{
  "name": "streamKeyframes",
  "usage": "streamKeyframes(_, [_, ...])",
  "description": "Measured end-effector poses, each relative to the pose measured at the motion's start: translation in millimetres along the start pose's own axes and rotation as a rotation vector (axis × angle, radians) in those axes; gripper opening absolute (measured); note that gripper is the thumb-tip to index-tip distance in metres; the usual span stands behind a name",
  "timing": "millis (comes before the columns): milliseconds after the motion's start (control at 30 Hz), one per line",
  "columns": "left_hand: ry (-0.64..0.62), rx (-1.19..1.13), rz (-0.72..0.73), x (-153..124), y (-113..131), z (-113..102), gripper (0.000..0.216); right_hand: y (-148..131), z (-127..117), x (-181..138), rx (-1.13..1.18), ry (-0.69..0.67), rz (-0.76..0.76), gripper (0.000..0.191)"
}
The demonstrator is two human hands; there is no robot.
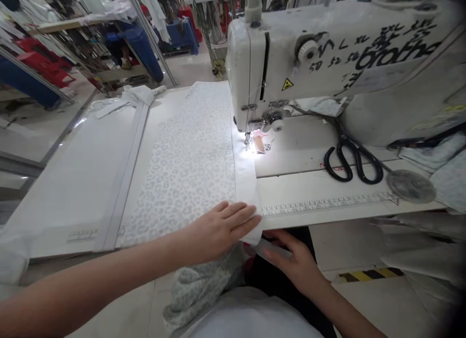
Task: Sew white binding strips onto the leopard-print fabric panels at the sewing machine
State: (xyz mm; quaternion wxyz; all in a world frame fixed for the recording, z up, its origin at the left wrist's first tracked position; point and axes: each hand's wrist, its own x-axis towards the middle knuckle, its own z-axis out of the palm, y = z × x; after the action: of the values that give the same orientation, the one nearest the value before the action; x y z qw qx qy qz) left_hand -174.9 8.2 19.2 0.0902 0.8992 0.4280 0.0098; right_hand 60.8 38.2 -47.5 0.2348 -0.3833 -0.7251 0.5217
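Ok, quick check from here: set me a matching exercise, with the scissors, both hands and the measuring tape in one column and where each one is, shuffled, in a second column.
1. Scissors
2. Left hand
3. Right hand
4. Measuring tape

A. Along the front edge of the table
B. Below that front edge
C. Flat on the leopard-print fabric
D. On the table, to the right of the needle

Pairs: 1-D, 2-C, 3-B, 4-A
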Motion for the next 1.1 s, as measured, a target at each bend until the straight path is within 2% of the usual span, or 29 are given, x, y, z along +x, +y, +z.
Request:
streamKeyframes(33, [0.028, 0.016, -0.026, 1, 3, 4, 0.059, -3, 5, 4, 0.095, -0.032, 0.056, 0.018])
streamKeyframes(100, [0.081, 0.023, -0.077, 3, 7, 10, 0.057, -18, 11, 12, 0.278, -0.112, 0.076, 0.019])
streamKeyframes(200, [0.171, 0.003, -0.148, 2, 11, 16, 0.054, -48, 7, 22, 0.467, -0.259, -0.013, 0.021])
streamKeyframes(267, [0.226, 0.003, -0.182, 0, 13, 19, 0.051, -63, 0, 28, 0.483, -0.265, -0.09, 0.02])
streamKeyframes(333, [0.239, 0.008, -0.198, -3, 17, 21, 0.05, -69, -10, 33, 0.364, -0.132, -0.127, 0.02])
streamKeyframes(433, [0.162, 0.023, -0.201, -10, 21, 23, 0.055, -61, -19, 31, -0.087, 0.08, -0.097, 0.027])
streamKeyframes(500, [0.099, 0.067, -0.194, -16, 24, 25, 0.058, -47, -17, 24, -0.349, 0.09, -0.034, 0.03])
streamKeyframes(533, [0.077, 0.095, -0.19, -19, 25, 27, 0.06, -39, -12, 20, -0.393, 0.067, 0.0, 0.029])
streamKeyframes(600, [0.062, 0.14, -0.19, -23, 26, 32, 0.064, -24, 3, 12, -0.287, -0.005, 0.028, 0.027])
streamKeyframes(700, [0.096, 0.155, -0.23, -22, 29, 37, 0.06, -16, 24, 5, 0.068, -0.11, 0.023, 0.022])
streamKeyframes(800, [0.184, 0.048, -0.255, -17, 29, 33, 0.048, -34, 27, 8, 0.294, -0.217, -0.024, 0.027])
streamKeyframes(867, [0.296, -0.135, -0.263, -14, 28, 27, 0.041, -53, 19, 18, 0.296, -0.252, -0.164, 0.027])
streamKeyframes(967, [0.492, -0.55, -0.372, -16, 25, 21, 0.031, -70, 2, 40, -0.018, -0.197, -0.492, 0.019])
streamKeyframes(1033, [0.6, -0.81, -0.578, -21, 20, 23, 0.034, -69, -6, 50, -0.364, -0.184, -0.654, 0.017])
streamKeyframes(1100, [0.716, -0.99, -0.835, -27, 16, 29, 0.043, -61, -14, 49, -0.641, -0.186, -0.699, 0.013])
